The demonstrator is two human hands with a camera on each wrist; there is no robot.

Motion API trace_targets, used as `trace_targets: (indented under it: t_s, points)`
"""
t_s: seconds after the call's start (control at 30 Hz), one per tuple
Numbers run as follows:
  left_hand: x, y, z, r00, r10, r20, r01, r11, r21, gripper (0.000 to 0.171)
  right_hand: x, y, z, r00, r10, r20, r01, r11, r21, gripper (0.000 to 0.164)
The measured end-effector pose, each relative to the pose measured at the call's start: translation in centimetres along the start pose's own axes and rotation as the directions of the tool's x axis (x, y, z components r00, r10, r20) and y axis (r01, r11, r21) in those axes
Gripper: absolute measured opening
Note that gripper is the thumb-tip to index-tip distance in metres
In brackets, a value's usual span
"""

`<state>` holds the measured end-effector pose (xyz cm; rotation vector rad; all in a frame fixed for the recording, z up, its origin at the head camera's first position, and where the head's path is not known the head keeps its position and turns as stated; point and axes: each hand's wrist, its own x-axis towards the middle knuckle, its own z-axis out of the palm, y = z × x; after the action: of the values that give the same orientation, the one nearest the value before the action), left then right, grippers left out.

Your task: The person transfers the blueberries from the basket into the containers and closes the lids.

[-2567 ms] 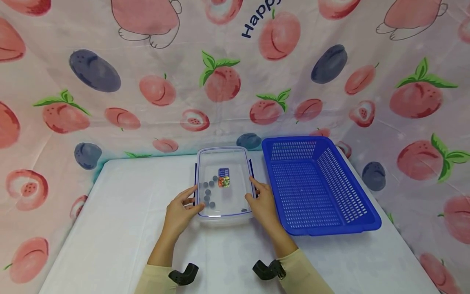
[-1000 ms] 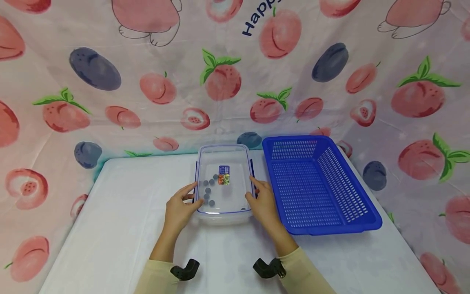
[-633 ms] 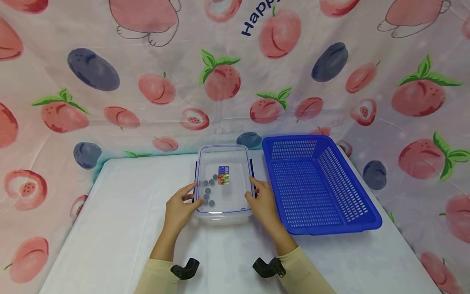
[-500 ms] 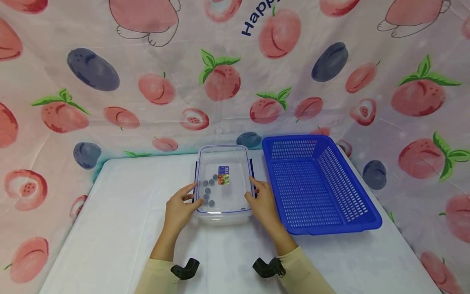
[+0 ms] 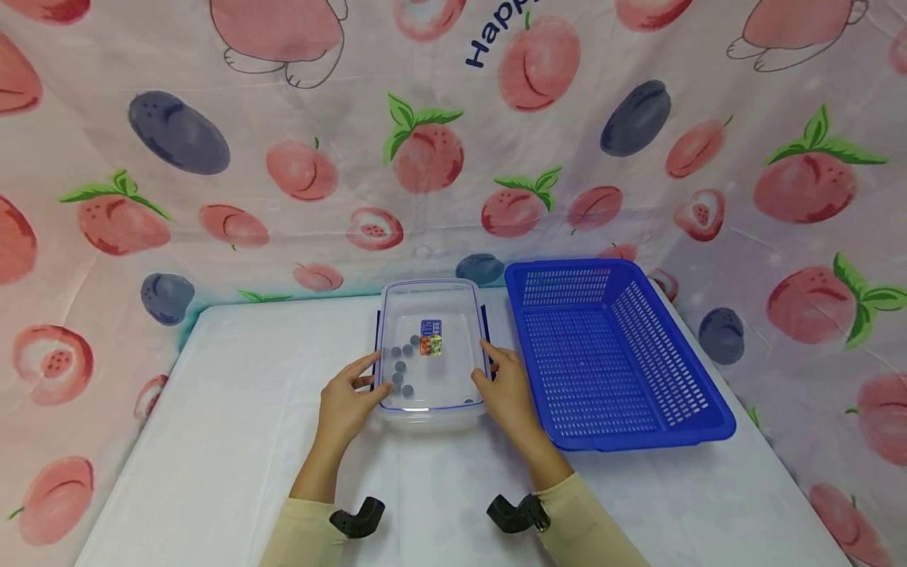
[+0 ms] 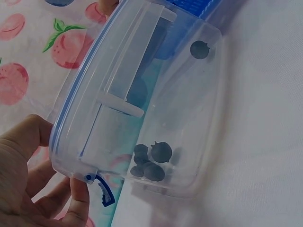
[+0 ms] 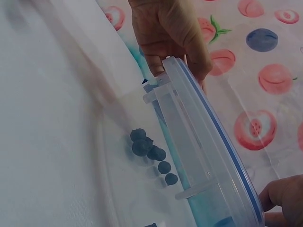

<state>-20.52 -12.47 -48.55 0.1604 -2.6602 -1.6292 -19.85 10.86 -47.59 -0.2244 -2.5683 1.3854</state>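
A clear plastic food container (image 5: 453, 386) with a blue-edged lid (image 5: 453, 299) stands on the table, several blueberries (image 5: 400, 367) inside, mostly along its left side. A coloured sticker (image 5: 431, 337) is on the lid. At the left edge, my left hand (image 5: 347, 402) grips the lid's rim, thumb above and fingers below, as the left wrist view shows. Beside those fingers a blue latch (image 6: 107, 191) hangs swung out. My right hand (image 5: 512, 394) grips the opposite rim in the same way; in the right wrist view that hand (image 7: 289, 196) shows only partly.
A blue perforated basket (image 5: 609, 378) stands on the right, close beside the container. The white-covered table (image 5: 234, 441) backs onto a fruit-printed cloth (image 5: 298, 102). Black devices (image 5: 357, 517) sit at both wrists of the beige sleeves (image 5: 588, 520).
Both hands keep their hold on the lid's sides. Between the oldest frame and now, the lid and the head view shift very slightly; the blueberries look almost unmoved.
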Motion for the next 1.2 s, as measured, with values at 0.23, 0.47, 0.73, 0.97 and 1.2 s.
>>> trace_targets:
  t_s: [0.23, 0.47, 0.73, 0.97, 1.2]
  points:
    - [0.1, 0.17, -0.13, 1.0, -0.007, 0.007, 0.007, 1.0, 0.003, 0.057, 0.37, -0.08, 0.03, 1.0, -0.001, 0.001, 0.001, 1.0, -0.004, 0.051]
    - [0.23, 0.15, -0.09, 1.0, -0.028, 0.006, 0.028, 1.0, -0.009, 0.057, 0.46, 0.12, 0.13, 1.0, -0.009, -0.001, 0.009, 1.0, 0.004, 0.051]
    - [0.13, 0.05, 0.04, 1.0, -0.023, -0.017, 0.023, 1.0, -0.008, 0.057, 0.48, 0.34, 0.24, 1.0, -0.024, -0.006, 0.024, 0.999, 0.026, 0.053]
    - [-0.09, 0.22, 0.41, 0.998, -0.005, -0.064, 0.006, 1.0, 0.017, 0.054, 0.23, 0.36, 0.38, 0.997, -0.065, -0.047, 0.067, 0.997, 0.038, 0.052]
    - [-0.07, 0.18, 0.48, 0.997, -0.006, -0.08, 0.007, 1.0, 0.009, 0.052, 0.16, 0.62, 0.57, 0.994, -0.085, -0.074, 0.089, 0.995, 0.047, 0.051]
